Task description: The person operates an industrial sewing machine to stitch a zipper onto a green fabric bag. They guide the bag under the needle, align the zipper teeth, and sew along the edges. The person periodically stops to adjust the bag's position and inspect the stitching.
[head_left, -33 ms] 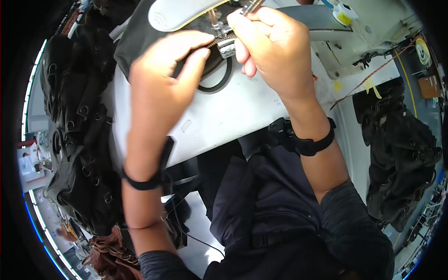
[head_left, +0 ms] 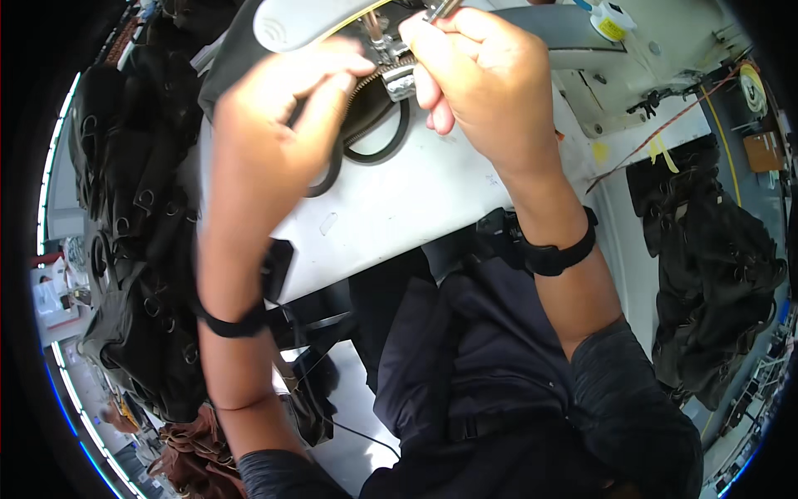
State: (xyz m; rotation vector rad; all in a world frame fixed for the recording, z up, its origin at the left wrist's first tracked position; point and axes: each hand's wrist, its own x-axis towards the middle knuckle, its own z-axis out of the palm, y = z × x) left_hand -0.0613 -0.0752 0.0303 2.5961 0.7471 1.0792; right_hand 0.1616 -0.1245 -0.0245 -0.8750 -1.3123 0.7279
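Observation:
My left hand (head_left: 266, 141), smeared by motion, has thumb and fingers closed at the dark fabric piece with a zipper (head_left: 362, 87), beside the sewing machine's needle and presser foot (head_left: 384, 46). My right hand (head_left: 478, 96) is curled round a slim metal tool (head_left: 440, 10) just right of the needle, above a shiny metal part (head_left: 399, 83). A black looped strap (head_left: 387, 151) hangs from the piece onto the white table (head_left: 374, 216). The exact grip of my left fingertips is hard to see.
Dark bags with D-rings (head_left: 137, 224) are heaped at the left, more dark pieces (head_left: 698, 274) at the right. Brown bags (head_left: 187, 445) lie lower left. A small white container (head_left: 608, 23) stands on the machine, and a reddish cord (head_left: 657, 133) runs along the right.
My left hand has moved left with the zipper piece, showing more of the zipper and strap. My right hand has shifted slightly left.

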